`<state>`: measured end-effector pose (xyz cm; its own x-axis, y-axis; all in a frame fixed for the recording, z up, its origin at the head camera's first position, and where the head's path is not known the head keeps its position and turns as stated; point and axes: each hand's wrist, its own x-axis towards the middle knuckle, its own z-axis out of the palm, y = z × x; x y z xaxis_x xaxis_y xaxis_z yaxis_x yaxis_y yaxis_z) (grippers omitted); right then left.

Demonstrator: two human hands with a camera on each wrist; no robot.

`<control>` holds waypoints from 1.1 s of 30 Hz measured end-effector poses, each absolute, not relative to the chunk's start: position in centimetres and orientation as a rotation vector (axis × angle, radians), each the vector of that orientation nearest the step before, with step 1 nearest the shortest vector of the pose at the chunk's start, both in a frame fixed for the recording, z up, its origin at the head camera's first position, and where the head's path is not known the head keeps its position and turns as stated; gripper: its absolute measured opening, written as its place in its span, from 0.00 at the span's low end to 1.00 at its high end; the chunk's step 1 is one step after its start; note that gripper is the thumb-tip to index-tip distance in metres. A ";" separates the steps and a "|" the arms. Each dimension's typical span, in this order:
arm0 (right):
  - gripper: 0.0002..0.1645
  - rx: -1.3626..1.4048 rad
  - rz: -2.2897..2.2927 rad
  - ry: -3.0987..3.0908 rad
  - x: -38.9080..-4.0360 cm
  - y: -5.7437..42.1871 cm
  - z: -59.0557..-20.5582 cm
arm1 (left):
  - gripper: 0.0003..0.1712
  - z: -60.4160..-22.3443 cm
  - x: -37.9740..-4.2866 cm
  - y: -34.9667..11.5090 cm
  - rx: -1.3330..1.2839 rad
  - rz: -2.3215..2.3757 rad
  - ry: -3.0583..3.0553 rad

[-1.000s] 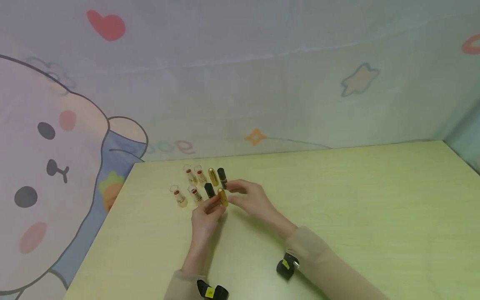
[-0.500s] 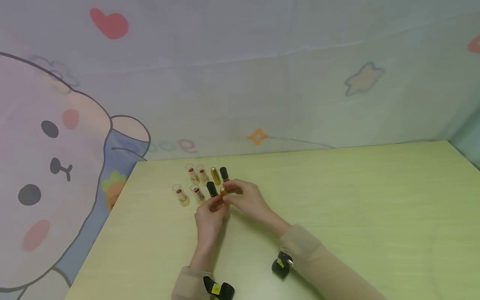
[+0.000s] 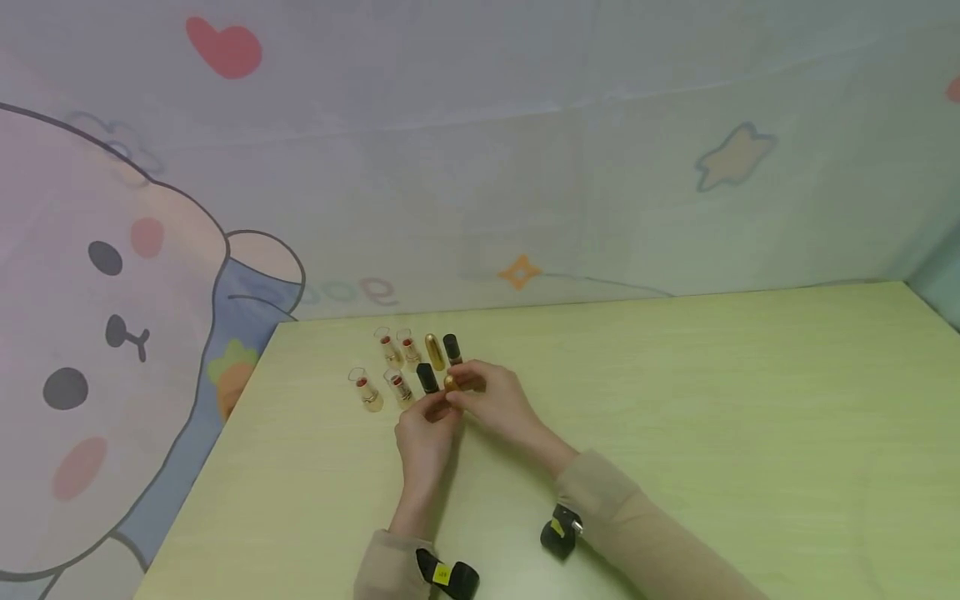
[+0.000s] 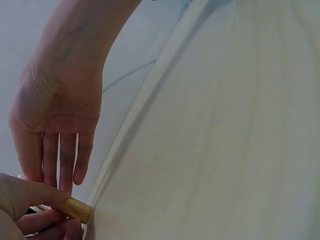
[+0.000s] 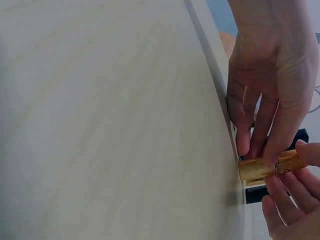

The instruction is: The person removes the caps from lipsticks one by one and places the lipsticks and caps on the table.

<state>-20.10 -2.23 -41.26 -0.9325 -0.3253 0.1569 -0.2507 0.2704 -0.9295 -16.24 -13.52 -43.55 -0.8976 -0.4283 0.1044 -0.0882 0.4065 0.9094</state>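
A rounded gold lipstick tube [image 3: 451, 384] stands between my two hands. My left hand [image 3: 423, 442] pinches its lower part, with the thumb across it in the left wrist view, where the gold base [image 4: 80, 210] shows at the table surface. My right hand [image 3: 501, 404] pinches the upper part between thumb and fingers, hiding much of it from above. A black lipstick tube [image 3: 427, 377] is just left of the gold one. Behind stand a second gold tube [image 3: 435, 352] and another black tube [image 3: 452, 347], the latter close to my right fingers.
Several lipsticks with clear caps and red tips, such as the front-left lipstick [image 3: 367, 394], stand in two rows to the left. A pale yellow table [image 3: 712, 417] extends right and forward to its back edge. Behind hangs a printed cloth [image 3: 600, 167] with a cartoon animal.
My right hand has moved in from beside the gold lipstick tube and now grips its upper part. My left hand keeps its hold. The head view has shifted slightly.
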 end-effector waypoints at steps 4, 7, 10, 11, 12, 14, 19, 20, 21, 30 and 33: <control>0.18 -0.539 -1.771 2.464 -20.1 -2.4 -41.4 | 0.12 -43.6 -16.3 -13.5 0.463 -1.482 -2.351; 0.16 -0.540 -1.766 2.478 -20.1 -2.5 -41.5 | 0.11 -43.6 -16.3 -13.5 0.468 -1.471 -2.358; 0.15 -0.534 -1.761 2.480 -20.1 -2.5 -41.5 | 0.10 -43.6 -16.3 -13.5 0.472 -1.443 -2.370; 0.15 -0.529 -1.758 2.486 -20.1 -2.5 -41.6 | 0.10 -43.6 -16.3 -13.5 0.473 -1.433 -2.373; 0.14 -0.527 -1.755 2.490 -20.1 -2.5 -41.6 | 0.09 -43.6 -16.2 -13.4 0.475 -1.425 -2.375; 0.14 -0.510 -1.750 2.492 -20.1 -2.5 -41.6 | 0.08 -43.5 -16.2 -13.4 0.478 -1.413 -2.377; 0.12 -0.496 -1.748 2.505 -20.0 -2.6 -41.5 | 0.08 -43.4 -16.1 -13.3 0.476 -1.399 -2.379; 0.12 -0.495 -1.750 2.507 -20.0 -2.6 -41.5 | 0.08 -43.3 -16.1 -13.3 0.474 -1.396 -2.379; 0.12 -0.494 -1.750 2.508 -20.0 -2.6 -41.5 | 0.08 -43.3 -16.1 -13.3 0.474 -1.393 -2.379; 0.12 -0.488 -1.759 2.505 -19.9 -2.4 -41.4 | 0.07 -43.3 -16.1 -13.2 0.474 -1.375 -2.375; 0.12 -0.495 -1.763 2.501 -19.8 -2.3 -41.2 | 0.08 -43.3 -16.0 -13.2 0.481 -1.375 -2.375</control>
<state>-19.82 -2.26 -41.21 -0.9482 -0.2814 0.1476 -0.2336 0.3021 -0.9242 -16.05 -13.15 -43.32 -0.8797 -0.4569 0.1317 -0.1133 0.4705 0.8751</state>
